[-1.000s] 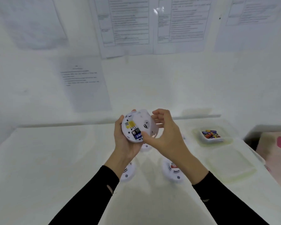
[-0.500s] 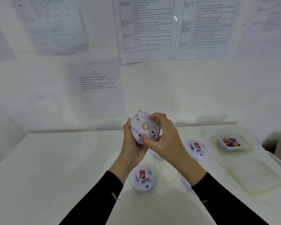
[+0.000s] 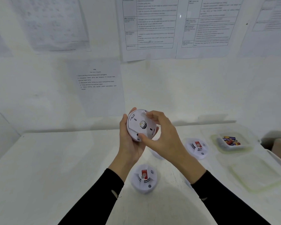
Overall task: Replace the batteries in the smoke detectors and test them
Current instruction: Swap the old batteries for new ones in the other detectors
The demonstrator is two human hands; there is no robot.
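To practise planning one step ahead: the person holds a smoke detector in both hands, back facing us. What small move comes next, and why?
Probably a twist by the right hand to lock the back cover: the left hand cups the smoke detector, the right hand's fingers and thumb pinch its rim, and the cover looks closed.

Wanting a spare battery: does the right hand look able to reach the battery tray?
Not yet, probably: right hand and left hand both grip the detector; the way to the tray looks open.
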